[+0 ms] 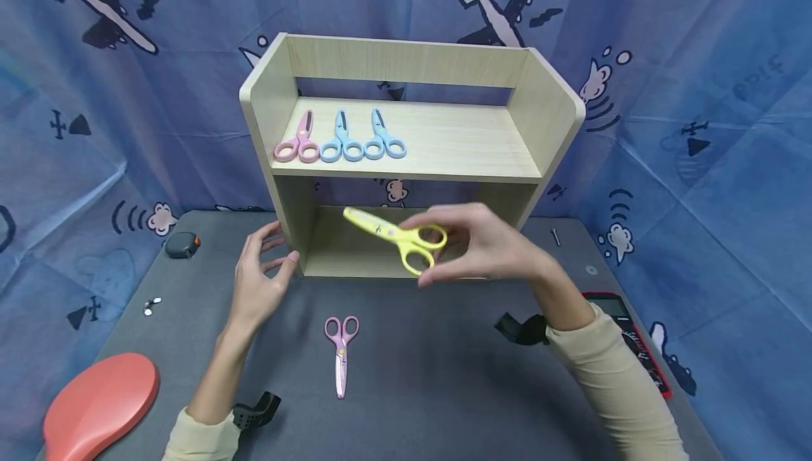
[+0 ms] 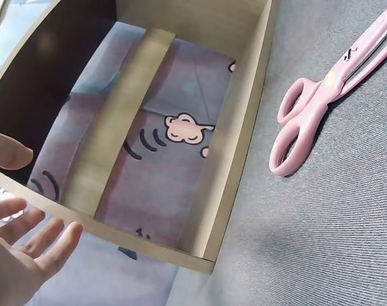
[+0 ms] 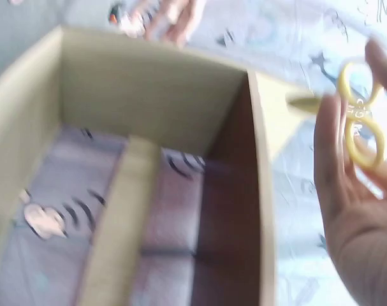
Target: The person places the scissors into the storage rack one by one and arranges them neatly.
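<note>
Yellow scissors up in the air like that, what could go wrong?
The right hand pinches the yellow scissors only by the handle loops, blades sticking out sideways, so they might slip and drop onto the grey table. The blades point toward the left hand beside the wooden shelf, so a quick swing could poke it. On the way up they could also bump the shelf's front edge.

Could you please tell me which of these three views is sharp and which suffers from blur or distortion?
Head view: evenly lit and sharp, though wide-angle bending bows the pale wooden two-tier shelf. Left wrist view: crisp on the pink plastic scissors, with the left hand slightly overexposed. Right wrist view: motion-blurred throughout, smearing the right hand and the yellow plastic scissors it holds.
</note>
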A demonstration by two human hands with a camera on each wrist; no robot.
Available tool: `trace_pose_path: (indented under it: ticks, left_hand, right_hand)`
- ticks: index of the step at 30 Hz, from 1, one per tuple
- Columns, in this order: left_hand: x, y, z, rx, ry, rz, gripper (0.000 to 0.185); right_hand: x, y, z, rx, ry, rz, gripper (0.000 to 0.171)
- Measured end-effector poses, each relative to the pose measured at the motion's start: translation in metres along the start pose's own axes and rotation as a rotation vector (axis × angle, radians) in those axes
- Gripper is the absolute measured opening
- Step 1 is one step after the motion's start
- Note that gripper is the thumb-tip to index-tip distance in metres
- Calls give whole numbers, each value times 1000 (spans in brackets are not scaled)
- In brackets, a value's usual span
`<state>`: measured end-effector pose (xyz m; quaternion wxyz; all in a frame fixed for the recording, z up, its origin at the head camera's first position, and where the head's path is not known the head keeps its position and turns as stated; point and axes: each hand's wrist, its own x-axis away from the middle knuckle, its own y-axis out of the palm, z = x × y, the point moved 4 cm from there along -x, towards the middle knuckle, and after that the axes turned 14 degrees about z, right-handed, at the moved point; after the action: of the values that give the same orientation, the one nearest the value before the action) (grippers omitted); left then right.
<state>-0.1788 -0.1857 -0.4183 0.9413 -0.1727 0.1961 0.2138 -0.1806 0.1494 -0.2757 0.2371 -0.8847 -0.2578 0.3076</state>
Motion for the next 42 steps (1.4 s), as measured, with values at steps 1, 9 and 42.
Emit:
trace_pose_path:
  ticks: [1,9,42]
  left_hand:
    - [0,0,0,3,0,0,59]
    - [-1,-1,0,3,7,0,59]
    - [-1,0,0,29,0,-5,60]
  right_hand:
    - [-6,-10,-4,33,-18,79,67]
    - [-60,-58,7,367,81,422,64]
    - [-54,-33,19,272,53,664,52]
